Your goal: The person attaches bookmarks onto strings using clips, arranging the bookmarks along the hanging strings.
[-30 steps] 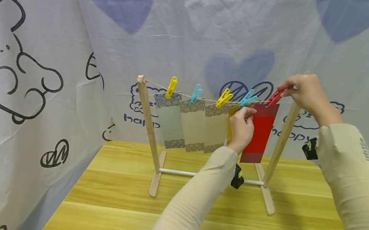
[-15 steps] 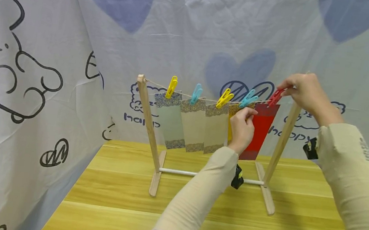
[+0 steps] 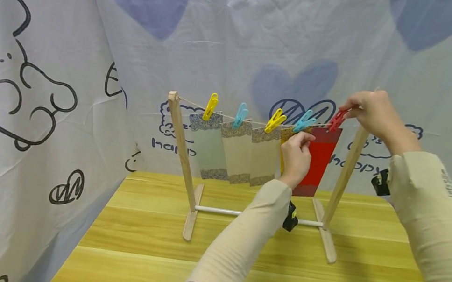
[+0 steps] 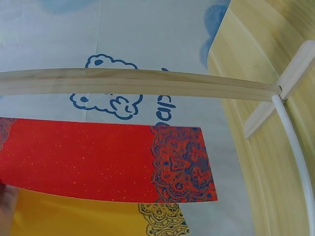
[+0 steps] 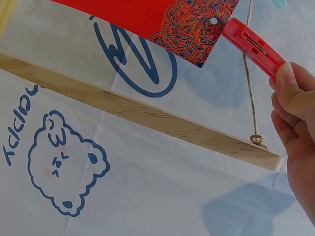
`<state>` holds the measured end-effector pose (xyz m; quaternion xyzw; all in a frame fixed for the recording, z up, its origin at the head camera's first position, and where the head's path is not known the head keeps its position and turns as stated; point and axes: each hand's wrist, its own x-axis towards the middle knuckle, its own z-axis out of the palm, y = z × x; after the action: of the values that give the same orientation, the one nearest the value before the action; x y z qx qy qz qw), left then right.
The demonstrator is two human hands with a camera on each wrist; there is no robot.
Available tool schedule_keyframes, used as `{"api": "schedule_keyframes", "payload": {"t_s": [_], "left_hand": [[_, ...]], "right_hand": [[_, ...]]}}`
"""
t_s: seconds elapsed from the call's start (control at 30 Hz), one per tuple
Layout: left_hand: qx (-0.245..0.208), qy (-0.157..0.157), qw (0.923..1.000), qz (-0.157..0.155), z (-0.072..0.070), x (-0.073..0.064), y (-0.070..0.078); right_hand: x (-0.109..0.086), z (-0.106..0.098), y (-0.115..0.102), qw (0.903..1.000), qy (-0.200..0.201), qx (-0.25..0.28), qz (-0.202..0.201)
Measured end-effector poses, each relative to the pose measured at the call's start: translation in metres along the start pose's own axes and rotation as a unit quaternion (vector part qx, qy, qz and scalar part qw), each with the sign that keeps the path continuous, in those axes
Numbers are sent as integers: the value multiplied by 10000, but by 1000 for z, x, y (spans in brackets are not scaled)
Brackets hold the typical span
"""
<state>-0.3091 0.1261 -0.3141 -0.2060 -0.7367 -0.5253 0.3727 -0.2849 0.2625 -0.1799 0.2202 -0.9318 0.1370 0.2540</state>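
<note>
My right hand (image 3: 377, 113) pinches a red clothespin (image 5: 253, 45) between thumb and fingers. The clothespin crosses the string (image 5: 252, 93), its tip at the patterned top edge of a red paper card (image 4: 93, 160), beside a small hole. My left hand (image 3: 296, 159) pinches that card by its left edge near the top; its fingers are mostly out of the left wrist view. Just left of the red card hangs a yellow card (image 4: 74, 216), largely behind my left hand in the head view, under a blue clothespin (image 3: 304, 121).
Three pale cards with patterned ends, one bluish (image 3: 208, 148), hang farther left under yellow (image 3: 211, 107) and blue (image 3: 240, 116) clothespins. The wooden rack's posts (image 3: 182, 150) and white crossbar (image 3: 217, 211) stand on a wood-grain table (image 3: 133, 242). A printed cloth (image 3: 223, 27) hangs behind.
The red card's lower end has shifted slightly up and left. The pale cards sway a little at the bottom. Both hands stay nearly where they were.
</note>
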Motion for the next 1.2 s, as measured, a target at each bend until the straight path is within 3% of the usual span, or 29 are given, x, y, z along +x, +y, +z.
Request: {"api": "schedule_keyframes", "payload": {"t_s": [0.47, 0.87, 1.2], "left_hand": [[-117, 197, 9996, 174, 1, 2, 3], [-298, 198, 9992, 161, 1, 2, 8], [-249, 216, 9994, 76, 3, 1, 8]], "right_hand": [[-1, -1, 0, 9998, -13, -103, -161], [-4, 2, 2, 9999, -77, 37, 62], [-6, 5, 1, 9979, -449, 360, 292]]}}
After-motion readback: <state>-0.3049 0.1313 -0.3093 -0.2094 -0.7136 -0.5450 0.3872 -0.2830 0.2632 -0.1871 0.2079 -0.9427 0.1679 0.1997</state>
